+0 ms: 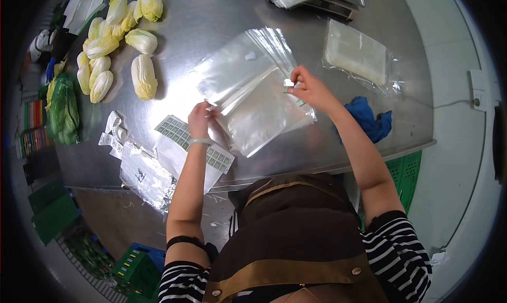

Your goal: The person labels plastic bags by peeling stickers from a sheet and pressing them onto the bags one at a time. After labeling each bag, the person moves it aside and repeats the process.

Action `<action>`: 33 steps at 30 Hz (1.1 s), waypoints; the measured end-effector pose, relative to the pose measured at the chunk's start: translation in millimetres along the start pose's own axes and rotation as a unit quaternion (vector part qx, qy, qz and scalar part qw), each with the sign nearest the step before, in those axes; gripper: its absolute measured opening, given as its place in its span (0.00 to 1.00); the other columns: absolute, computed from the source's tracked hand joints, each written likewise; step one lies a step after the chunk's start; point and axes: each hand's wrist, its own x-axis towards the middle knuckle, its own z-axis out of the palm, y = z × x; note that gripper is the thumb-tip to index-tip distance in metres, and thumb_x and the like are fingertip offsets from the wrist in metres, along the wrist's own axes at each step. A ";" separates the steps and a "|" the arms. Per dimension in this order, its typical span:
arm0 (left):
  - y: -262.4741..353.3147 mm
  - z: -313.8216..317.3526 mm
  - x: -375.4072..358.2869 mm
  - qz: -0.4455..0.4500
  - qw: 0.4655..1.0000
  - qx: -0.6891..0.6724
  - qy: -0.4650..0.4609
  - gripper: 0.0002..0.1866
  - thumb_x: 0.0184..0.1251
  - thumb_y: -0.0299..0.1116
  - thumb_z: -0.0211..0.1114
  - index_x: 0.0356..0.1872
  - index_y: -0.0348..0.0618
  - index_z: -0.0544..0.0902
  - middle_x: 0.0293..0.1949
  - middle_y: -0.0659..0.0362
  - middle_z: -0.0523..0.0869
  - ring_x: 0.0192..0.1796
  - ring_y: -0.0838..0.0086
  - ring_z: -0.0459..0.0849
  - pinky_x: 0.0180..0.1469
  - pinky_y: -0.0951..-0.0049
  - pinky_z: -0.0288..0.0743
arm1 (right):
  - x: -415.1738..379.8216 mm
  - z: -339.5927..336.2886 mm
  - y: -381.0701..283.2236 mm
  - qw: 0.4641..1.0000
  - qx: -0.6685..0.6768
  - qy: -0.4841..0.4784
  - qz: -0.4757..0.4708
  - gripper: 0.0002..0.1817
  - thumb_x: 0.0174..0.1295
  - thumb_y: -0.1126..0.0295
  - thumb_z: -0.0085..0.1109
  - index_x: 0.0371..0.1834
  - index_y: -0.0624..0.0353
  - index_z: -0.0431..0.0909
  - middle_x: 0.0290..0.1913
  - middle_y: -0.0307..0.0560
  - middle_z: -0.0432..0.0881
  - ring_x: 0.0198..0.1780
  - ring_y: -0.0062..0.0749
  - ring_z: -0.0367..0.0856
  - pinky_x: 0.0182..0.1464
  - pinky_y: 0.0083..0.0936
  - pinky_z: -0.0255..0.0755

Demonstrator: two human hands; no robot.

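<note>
A fanned stack of clear plastic bags (232, 65) lies on the steel table, with another clear bag (261, 118) on top nearest me. My left hand (199, 119) is closed at that bag's left edge, fingertips pinching the plastic. Over the bag's right side, my right hand (312, 91) pinches a small green-and-white sticker (288, 86). A second sticker (300, 102) shows just below its fingers, near the bag's edge. Sheets of green-printed stickers (173, 129) lie under my left forearm, partly hidden by it.
Several napa cabbages (143, 77) sit at the back left. A crumpled plastic packet (142, 168) and a curled label strip (114, 131) lie at left. At right are a packed stack of bags (356, 52) and a blue cloth (369, 119). A scale (332, 7) stands at the back.
</note>
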 end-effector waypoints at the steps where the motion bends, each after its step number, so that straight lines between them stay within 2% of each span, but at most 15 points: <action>1: 5.1 -3.0 4.0 0.015 0.991 -0.105 0.075 0.14 0.70 0.38 0.58 0.37 0.33 0.80 0.29 0.57 0.83 0.28 0.76 0.79 0.33 0.73 0.73 | 0.2 3.5 7.3 0.997 -0.080 -0.017 0.016 0.13 0.62 0.73 0.60 0.44 0.56 0.65 0.32 0.44 0.78 0.33 0.32 0.80 0.33 0.30 0.70; 3: -3.9 -13.9 11.0 0.201 0.958 0.067 0.195 0.11 0.71 0.36 0.59 0.36 0.38 0.78 0.37 0.58 0.83 0.35 0.77 0.80 0.37 0.76 0.72 | 4.6 12.9 16.4 0.969 -0.236 -0.050 0.046 0.14 0.60 0.74 0.59 0.45 0.56 0.65 0.35 0.50 0.81 0.37 0.43 0.83 0.38 0.36 0.73; 4: 0.4 -14.3 1.0 0.236 0.942 0.172 0.168 0.09 0.71 0.34 0.59 0.36 0.37 0.77 0.35 0.58 0.83 0.35 0.77 0.79 0.37 0.76 0.71 | 8.8 18.3 15.7 0.960 -0.270 -0.062 0.047 0.15 0.59 0.74 0.60 0.45 0.56 0.65 0.36 0.52 0.81 0.39 0.47 0.82 0.39 0.38 0.72; 7: -0.3 9.6 -47.3 0.170 0.937 0.247 -0.177 0.09 0.62 0.32 0.67 0.37 0.39 0.78 0.32 0.56 0.80 0.34 0.69 0.79 0.39 0.71 0.73 | 21.3 37.1 22.4 0.921 -0.379 -0.084 0.034 0.17 0.57 0.73 0.61 0.46 0.57 0.65 0.36 0.56 0.82 0.41 0.53 0.82 0.40 0.42 0.73; 9: -15.6 18.8 -49.4 0.413 0.750 0.430 -0.286 0.16 0.51 0.36 0.75 0.37 0.42 0.79 0.41 0.57 0.79 0.41 0.61 0.78 0.43 0.66 0.74 | 30.5 48.3 31.1 0.882 -0.466 -0.074 0.002 0.16 0.57 0.72 0.61 0.45 0.58 0.66 0.34 0.54 0.83 0.40 0.52 0.83 0.40 0.41 0.74; 12: -26.7 20.6 -42.1 0.314 0.792 0.453 -0.261 0.14 0.54 0.39 0.73 0.34 0.40 0.81 0.35 0.56 0.81 0.37 0.62 0.79 0.41 0.67 0.73 | 35.2 43.8 25.3 0.850 -0.523 -0.043 0.041 0.16 0.57 0.71 0.61 0.44 0.59 0.66 0.32 0.53 0.83 0.37 0.49 0.84 0.39 0.40 0.75; 15: -25.8 18.3 -34.1 0.153 0.888 0.365 -0.232 0.12 0.60 0.38 0.68 0.32 0.38 0.81 0.28 0.57 0.81 0.32 0.67 0.79 0.37 0.68 0.73 | 31.5 20.4 23.9 0.909 -0.417 0.012 -0.002 0.15 0.59 0.70 0.60 0.44 0.59 0.66 0.30 0.51 0.83 0.34 0.43 0.85 0.37 0.37 0.74; 18: -18.9 8.8 -19.6 0.062 0.950 0.255 -0.171 0.14 0.69 0.35 0.55 0.30 0.34 0.80 0.26 0.60 0.80 0.29 0.76 0.77 0.34 0.72 0.70 | 30.3 5.6 8.6 0.997 -0.022 0.018 0.066 0.14 0.61 0.68 0.59 0.44 0.60 0.65 0.29 0.51 0.83 0.35 0.43 0.84 0.36 0.38 0.73; 20: -5.3 1.9 -7.9 -0.018 0.997 0.009 0.071 0.12 0.67 0.35 0.54 0.30 0.37 0.79 0.28 0.60 0.80 0.29 0.78 0.74 0.33 0.75 0.68 | 27.2 2.8 5.2 0.998 -0.026 -0.014 0.062 0.13 0.63 0.70 0.57 0.46 0.58 0.65 0.30 0.54 0.83 0.32 0.48 0.83 0.35 0.43 0.71; 21: 4.8 0.7 -8.0 0.069 0.984 -0.028 0.163 0.10 0.67 0.35 0.55 0.34 0.38 0.79 0.28 0.60 0.79 0.30 0.79 0.75 0.34 0.76 0.69 | 25.9 3.7 4.3 0.997 -0.027 -0.028 0.059 0.12 0.63 0.70 0.56 0.46 0.57 0.65 0.31 0.55 0.83 0.30 0.51 0.82 0.34 0.46 0.71; 23: 9.8 3.2 -13.7 0.204 0.961 0.049 0.183 0.09 0.67 0.34 0.56 0.37 0.39 0.78 0.29 0.60 0.79 0.31 0.75 0.76 0.35 0.74 0.69 | 24.9 17.9 13.0 0.974 -0.218 -0.066 0.018 0.12 0.63 0.71 0.55 0.47 0.58 0.65 0.31 0.55 0.83 0.32 0.51 0.82 0.35 0.46 0.72; 25: -1.0 9.2 -34.8 0.238 0.942 0.233 -0.042 0.06 0.66 0.31 0.60 0.37 0.40 0.77 0.28 0.58 0.79 0.30 0.67 0.77 0.37 0.69 0.72 | 28.3 32.6 26.6 0.924 -0.370 -0.097 0.002 0.14 0.63 0.71 0.55 0.48 0.60 0.65 0.32 0.56 0.83 0.34 0.51 0.83 0.37 0.46 0.73; 27: -8.5 23.3 -50.3 0.372 0.814 0.362 -0.260 0.05 0.63 0.29 0.64 0.36 0.40 0.79 0.30 0.56 0.80 0.31 0.62 0.78 0.40 0.68 0.73 | 31.1 43.9 34.5 0.866 -0.484 -0.123 0.015 0.16 0.62 0.69 0.56 0.49 0.61 0.65 0.34 0.56 0.83 0.37 0.51 0.84 0.39 0.46 0.75; 30: -26.5 21.5 -47.5 0.410 0.747 0.449 -0.267 0.08 0.59 0.34 0.68 0.32 0.41 0.81 0.32 0.55 0.82 0.35 0.59 0.81 0.40 0.67 0.74 | 38.4 41.2 37.2 0.861 -0.497 -0.042 0.097 0.16 0.61 0.69 0.57 0.48 0.65 0.67 0.36 0.58 0.84 0.39 0.51 0.85 0.41 0.41 0.77; 33: -25.3 21.8 -42.0 0.187 0.877 0.351 -0.269 0.09 0.60 0.37 0.68 0.32 0.42 0.84 0.32 0.56 0.83 0.35 0.61 0.81 0.39 0.68 0.74 | 39.0 18.0 39.5 0.867 -0.497 -0.017 0.027 0.15 0.61 0.66 0.60 0.44 0.63 0.68 0.33 0.53 0.84 0.33 0.45 0.85 0.35 0.38 0.76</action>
